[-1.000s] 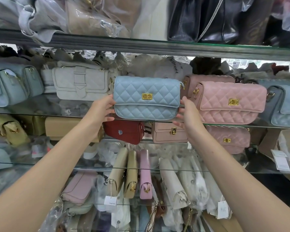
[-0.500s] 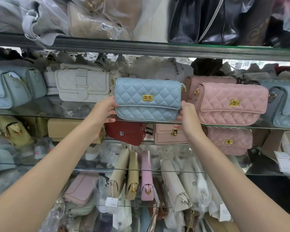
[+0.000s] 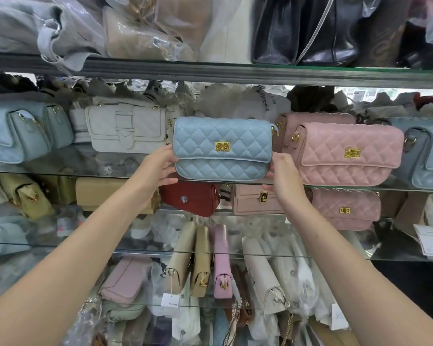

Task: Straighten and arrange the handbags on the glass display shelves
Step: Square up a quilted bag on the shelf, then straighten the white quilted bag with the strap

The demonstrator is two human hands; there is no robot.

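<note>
**A:** What are the hands doing?

**B:** Both are grasping one bag. The left hand [image 3: 160, 166] clasps the left end of the blue quilted handbag [image 3: 221, 148], thumb on the front and fingers curled under it. The right hand [image 3: 283, 178] takes the right end the same way.

**A:** And where is the bag?

**B:** Between the two hands, upright, with its gold clasp facing out. Its base is level with the front edge of the glass shelf [image 3: 98, 174]. I can't tell whether it rests there or is held just clear.

**A:** What's around it?

**B:** The white buckled handbag [image 3: 125, 128] stands to its left and further back. The pink quilted handbag [image 3: 350, 153] is just beside it on the right, also facing front.

**A:** How far along is the work, would you say?

**B:** Early to middling, I'd judge. This row looks fairly neat, and the blue bag needs only to be squared in its gap and let go. Under it, the red bag [image 3: 190, 198] and its neighbours sit unevenly. The wrapped bags [image 3: 260, 275] on the lower shelves lean in a crowd, so plenty is left.
</note>
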